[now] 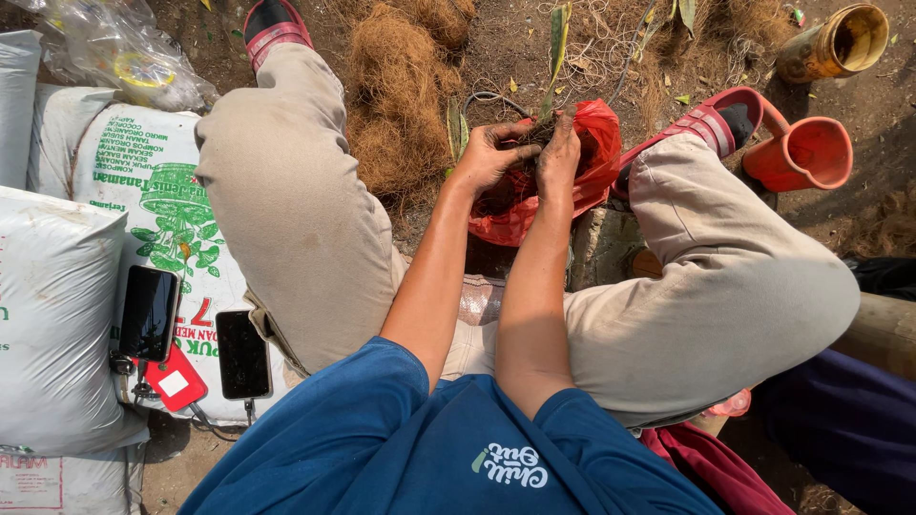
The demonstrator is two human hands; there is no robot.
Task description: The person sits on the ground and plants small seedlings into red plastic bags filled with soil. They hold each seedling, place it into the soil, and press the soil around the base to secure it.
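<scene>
- Fingers of both hands, left hand (491,153) and right hand (558,153), clamp together around the plant's root clump (532,133) over the red bag (596,143).
- Best I press evenly, keeping the green leaf (556,52) upright.

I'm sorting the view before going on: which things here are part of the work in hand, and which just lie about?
In hand: left hand, right hand, plant, red plastic bag.

Lying about: two phones, white sacks, orange jug, coconut fibre, yellow can.

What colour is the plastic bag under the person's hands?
Red; the plastic bag shows best in the head view, beneath both hands.
</scene>
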